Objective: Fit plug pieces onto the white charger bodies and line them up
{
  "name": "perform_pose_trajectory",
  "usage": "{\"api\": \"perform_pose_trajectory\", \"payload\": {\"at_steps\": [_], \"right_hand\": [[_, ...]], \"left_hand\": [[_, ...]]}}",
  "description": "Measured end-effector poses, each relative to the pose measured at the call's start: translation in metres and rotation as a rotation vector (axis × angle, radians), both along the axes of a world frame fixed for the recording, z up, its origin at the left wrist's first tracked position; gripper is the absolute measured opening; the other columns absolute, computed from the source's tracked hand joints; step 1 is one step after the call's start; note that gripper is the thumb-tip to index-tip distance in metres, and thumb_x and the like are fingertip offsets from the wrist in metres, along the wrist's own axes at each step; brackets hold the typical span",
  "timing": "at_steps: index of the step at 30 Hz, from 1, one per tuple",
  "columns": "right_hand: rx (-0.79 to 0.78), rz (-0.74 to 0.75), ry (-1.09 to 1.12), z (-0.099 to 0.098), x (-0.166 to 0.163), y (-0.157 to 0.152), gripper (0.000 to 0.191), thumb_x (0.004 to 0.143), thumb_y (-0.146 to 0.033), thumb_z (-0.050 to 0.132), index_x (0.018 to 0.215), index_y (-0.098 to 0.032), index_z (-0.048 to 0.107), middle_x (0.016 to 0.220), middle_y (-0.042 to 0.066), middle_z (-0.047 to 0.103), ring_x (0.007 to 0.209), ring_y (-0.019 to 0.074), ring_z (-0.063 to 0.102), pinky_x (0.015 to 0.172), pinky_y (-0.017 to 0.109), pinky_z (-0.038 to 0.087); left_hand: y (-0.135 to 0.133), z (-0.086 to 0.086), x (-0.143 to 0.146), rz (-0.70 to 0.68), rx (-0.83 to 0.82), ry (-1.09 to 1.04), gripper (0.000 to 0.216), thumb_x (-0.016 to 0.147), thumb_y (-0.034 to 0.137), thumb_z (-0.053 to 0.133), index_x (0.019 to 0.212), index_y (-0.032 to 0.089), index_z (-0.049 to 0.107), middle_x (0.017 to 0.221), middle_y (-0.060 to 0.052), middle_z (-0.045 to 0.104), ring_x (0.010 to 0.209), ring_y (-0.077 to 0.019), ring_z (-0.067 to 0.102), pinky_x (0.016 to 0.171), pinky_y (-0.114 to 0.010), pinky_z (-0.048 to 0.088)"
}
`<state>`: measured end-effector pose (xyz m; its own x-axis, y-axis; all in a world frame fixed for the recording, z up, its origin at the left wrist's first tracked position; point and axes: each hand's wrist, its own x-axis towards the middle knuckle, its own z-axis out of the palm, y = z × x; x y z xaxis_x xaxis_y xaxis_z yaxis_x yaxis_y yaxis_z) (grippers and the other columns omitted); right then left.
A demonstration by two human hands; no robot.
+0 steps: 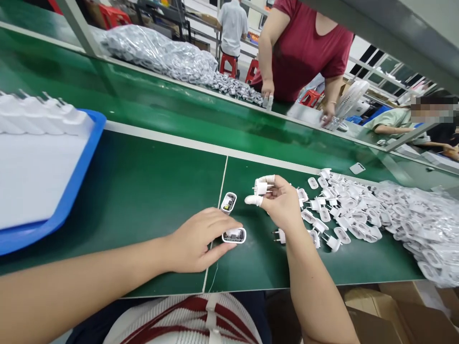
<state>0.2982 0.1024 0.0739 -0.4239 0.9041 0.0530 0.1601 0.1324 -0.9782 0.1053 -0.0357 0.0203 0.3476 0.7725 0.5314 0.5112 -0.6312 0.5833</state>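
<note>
My left hand [204,239] grips a white charger housing [234,235] between thumb and fingers, its open end facing up with circuit parts showing inside. Just behind it, a second open charger housing [228,202] stands on the green bench with a yellow part inside. Held between the white-covered thumb and finger of my right hand [281,200] is a white plug cap [261,188] with metal pins, raised above the bench. To the right of that hand spreads a heap of loose white plug caps [353,205].
A blue tray [77,165] with white foam stands at the left. A clear plastic bag [430,224] of caps lies at the right. Behind the green conveyor belt [172,105], a person in a red shirt [308,43] works beside a bagged pile [158,50] and a fan [353,98].
</note>
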Motion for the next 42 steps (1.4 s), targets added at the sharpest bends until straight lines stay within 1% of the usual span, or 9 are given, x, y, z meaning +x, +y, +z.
{"api": "perform_pose_trajectory", "payload": {"at_steps": [4,9,12,14,18,22,25,36,42], "right_hand": [[-0.158,0.027,0.110,0.001,-0.005,0.000,0.050,0.061,-0.050,0.098,0.095,-0.020,0.077,0.076,-0.001,0.072,0.061,0.0126,0.063,0.061,0.031,0.059],[-0.197,0.134,0.145,0.008,-0.004,-0.007,0.038,0.075,-0.049,0.093,0.103,-0.025,0.082,0.098,0.002,0.079,0.081,0.0173,0.075,0.081,0.039,0.068],[-0.065,0.205,0.126,0.014,-0.004,-0.014,0.022,0.083,-0.044,0.089,0.094,-0.026,0.082,0.105,0.003,0.077,0.096,0.0209,0.075,0.087,0.040,0.068],[0.061,0.255,0.066,0.016,-0.003,-0.020,0.014,0.088,-0.038,0.085,0.095,-0.026,0.081,0.109,0.004,0.076,0.102,0.0214,0.074,0.091,0.039,0.067],[0.205,0.294,-0.077,0.017,-0.002,-0.033,0.039,0.091,-0.022,0.082,0.128,-0.030,0.071,0.120,0.004,0.076,0.096,0.0170,0.074,0.089,0.034,0.064],[0.464,0.367,-0.278,0.018,-0.002,-0.040,0.022,0.092,-0.015,0.080,0.109,-0.027,0.074,0.101,0.001,0.078,0.088,0.0172,0.070,0.080,0.032,0.059],[0.617,0.439,-0.373,0.015,-0.005,-0.042,0.027,0.096,-0.011,0.072,0.117,-0.027,0.072,0.103,0.003,0.078,0.091,0.0189,0.068,0.082,0.035,0.056],[0.810,0.393,-0.449,0.007,-0.010,-0.056,0.025,0.095,-0.005,0.068,0.112,-0.023,0.068,0.093,0.002,0.074,0.087,0.0182,0.068,0.079,0.032,0.054],[0.909,0.292,-0.600,0.010,-0.015,-0.063,0.016,0.091,-0.004,0.064,0.095,-0.019,0.067,0.077,0.002,0.067,0.069,0.0180,0.058,0.062,0.031,0.045]], "left_hand": [[0.012,-0.009,-0.004,0.138,-0.078,0.069,0.026,0.105,0.032,0.054,0.128,0.028,0.066,0.119,-0.006,0.079,0.106,-0.0289,0.075,0.096,-0.047,0.056],[0.015,-0.016,-0.015,0.261,-0.221,-0.053,0.034,0.102,0.044,0.061,0.134,0.033,0.066,0.128,-0.004,0.076,0.115,-0.0304,0.073,0.100,-0.048,0.056],[0.015,-0.018,-0.020,0.283,-0.309,-0.143,0.042,0.094,0.052,0.072,0.132,0.034,0.067,0.125,-0.003,0.076,0.115,-0.0308,0.072,0.098,-0.045,0.058],[0.016,-0.018,-0.021,0.255,-0.346,-0.152,0.033,0.094,0.051,0.073,0.122,0.032,0.070,0.121,-0.003,0.076,0.113,-0.0295,0.071,0.099,-0.043,0.057],[0.015,-0.015,-0.023,0.175,-0.371,-0.104,0.027,0.097,0.044,0.071,0.119,0.029,0.071,0.121,-0.003,0.076,0.118,-0.0290,0.068,0.103,-0.044,0.051],[0.017,-0.013,-0.022,0.149,-0.364,-0.141,0.024,0.096,0.042,0.075,0.114,0.026,0.071,0.119,-0.002,0.076,0.115,-0.0274,0.068,0.101,-0.043,0.047],[0.019,-0.013,-0.021,0.120,-0.357,-0.159,0.014,0.097,0.037,0.074,0.104,0.025,0.071,0.113,0.001,0.076,0.112,-0.0250,0.068,0.100,-0.041,0.045],[0.021,-0.011,-0.021,0.105,-0.397,-0.196,0.013,0.095,0.034,0.071,0.103,0.023,0.071,0.114,0.001,0.076,0.113,-0.0236,0.067,0.100,-0.041,0.041],[0.020,-0.009,-0.022,0.100,-0.413,-0.190,0.013,0.096,0.035,0.069,0.104,0.024,0.071,0.114,0.001,0.076,0.112,-0.0238,0.067,0.100,-0.042,0.041]]}}
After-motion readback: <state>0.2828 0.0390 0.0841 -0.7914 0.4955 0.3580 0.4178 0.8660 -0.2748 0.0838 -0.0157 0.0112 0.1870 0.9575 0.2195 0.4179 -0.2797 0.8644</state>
